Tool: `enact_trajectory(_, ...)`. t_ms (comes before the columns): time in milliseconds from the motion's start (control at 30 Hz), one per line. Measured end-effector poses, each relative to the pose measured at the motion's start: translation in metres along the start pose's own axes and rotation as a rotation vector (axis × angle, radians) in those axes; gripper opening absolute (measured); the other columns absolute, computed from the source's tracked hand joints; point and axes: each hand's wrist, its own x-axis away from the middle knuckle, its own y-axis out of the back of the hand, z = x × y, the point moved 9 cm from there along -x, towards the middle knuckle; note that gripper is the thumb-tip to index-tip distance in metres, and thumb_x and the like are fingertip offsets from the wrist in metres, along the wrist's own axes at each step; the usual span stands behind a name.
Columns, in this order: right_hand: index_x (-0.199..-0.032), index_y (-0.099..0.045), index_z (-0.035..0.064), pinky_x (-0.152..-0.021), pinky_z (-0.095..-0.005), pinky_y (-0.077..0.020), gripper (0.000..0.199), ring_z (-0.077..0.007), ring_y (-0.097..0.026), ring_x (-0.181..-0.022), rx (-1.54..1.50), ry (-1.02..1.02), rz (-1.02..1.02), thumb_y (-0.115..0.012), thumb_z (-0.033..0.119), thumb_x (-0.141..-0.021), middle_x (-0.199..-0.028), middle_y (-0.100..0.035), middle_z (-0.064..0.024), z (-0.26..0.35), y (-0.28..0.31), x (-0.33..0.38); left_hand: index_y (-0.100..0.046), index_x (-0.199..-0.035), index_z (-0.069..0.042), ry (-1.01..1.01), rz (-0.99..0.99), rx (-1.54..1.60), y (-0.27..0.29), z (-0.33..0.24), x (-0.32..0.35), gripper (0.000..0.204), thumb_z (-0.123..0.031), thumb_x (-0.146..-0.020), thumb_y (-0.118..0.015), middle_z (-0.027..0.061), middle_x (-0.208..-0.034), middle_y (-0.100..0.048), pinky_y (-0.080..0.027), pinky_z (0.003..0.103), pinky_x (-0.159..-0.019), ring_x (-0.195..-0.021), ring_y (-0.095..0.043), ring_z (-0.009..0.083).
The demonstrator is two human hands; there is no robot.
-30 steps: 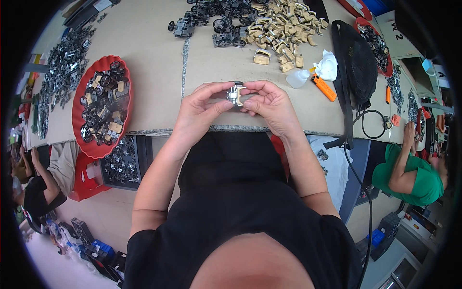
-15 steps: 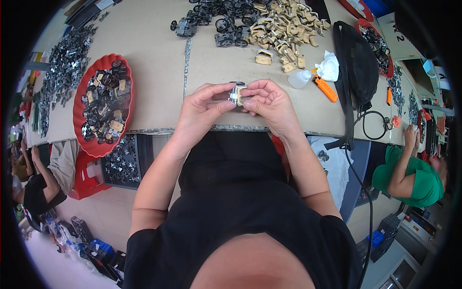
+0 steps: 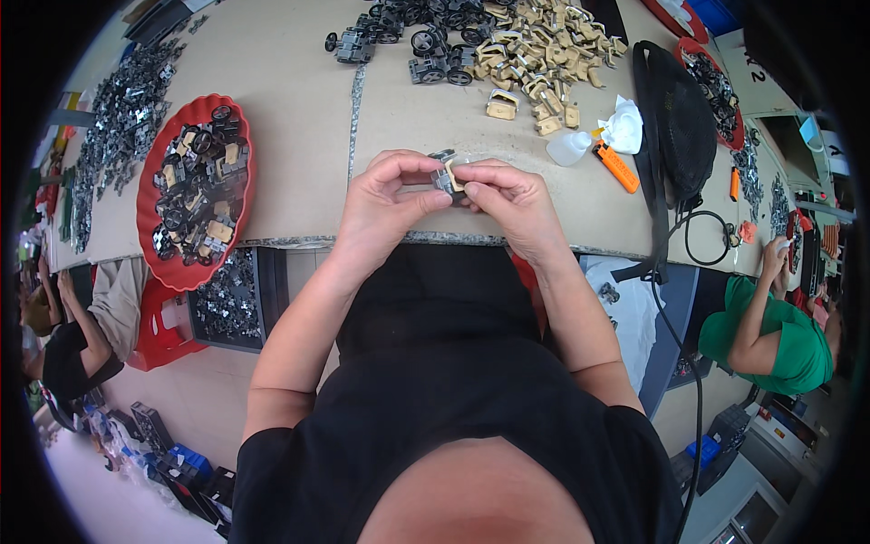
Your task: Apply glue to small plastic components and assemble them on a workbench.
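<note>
both hands, left hand (image 3: 385, 204) and right hand (image 3: 507, 204), pinch the small grey-and-tan part (image 3: 449, 174) above the table edge (image 3: 299, 241); a slip likely drops it.

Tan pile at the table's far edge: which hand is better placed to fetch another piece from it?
Probably the right hand: the tan pile lies ahead on its side. Both hands pinch the small grey-and-tan part; left hand is farther.

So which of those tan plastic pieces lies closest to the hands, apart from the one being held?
The lone tan piece lying by itself on the table, just below the big tan pile and straight above the hands. The others sit heaped together farther back.
</note>
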Motion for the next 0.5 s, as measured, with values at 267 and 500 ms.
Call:
enact_trajectory(267, -0.104, -0.062, -0.001, -0.066, -0.0191, -0.045, 0.037, -0.0072, -0.052, -0.073, 0.216, 0.189, -0.03, -0.071, -0.005, -0.069, -0.096, -0.056, -0.0053, 0.01, -0.008, 0.005, -0.055, -0.089, 0.003, -0.081, -0.107, -0.007, 0.002, 0.009, 0.005, 0.023, 0.01, -0.07, -0.067, 0.006, -0.1, -0.046, -0.053, 0.026, -0.08, -0.088, -0.058, 0.0141)
enact_trajectory(500, -0.103, -0.061, -0.0027, -0.069, -0.0196, -0.0437, 0.034, -0.008, -0.053, -0.081, 0.194, 0.17, 0.038, -0.069, -0.005, -0.07, -0.099, -0.056, -0.0061, 0.007, -0.007, 0.004, -0.057, -0.094, 0.0, -0.156, -0.045, -0.309, -0.002, -0.018, 0.008, 0.025, 0.006, -0.072, -0.067, 0.0078, -0.107, -0.047, -0.053, 0.026, -0.076, -0.086, -0.059, 0.0149)
